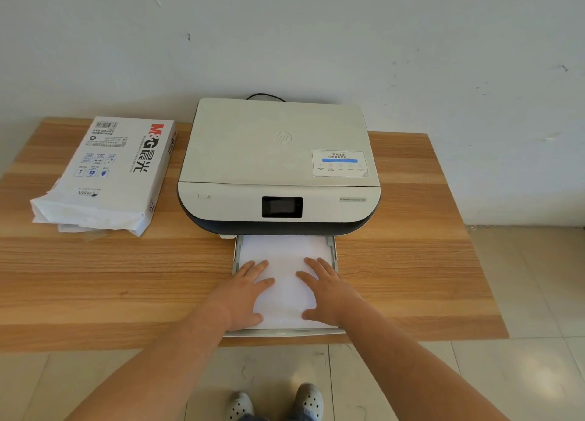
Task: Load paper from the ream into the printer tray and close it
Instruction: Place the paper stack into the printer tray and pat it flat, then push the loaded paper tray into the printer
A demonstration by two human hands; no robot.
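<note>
A white printer (278,154) with a dark base stands at the back middle of the wooden table. Its paper tray (334,252) is pulled out toward me, reaching the table's front edge. A stack of white paper (285,252) lies in the tray. My left hand (245,289) rests flat on the left part of the sheets, fingers spread. My right hand (327,290) lies flat on the right part, fingers spread too. The opened ream (107,173), in a white printed wrapper, lies left of the printer with its torn end toward me.
The wooden table (411,262) stands against a white wall. A black cable (266,96) runs behind the printer. Tiled floor lies below and to the right, with my two feet in light shoes (275,403) near the table's front edge.
</note>
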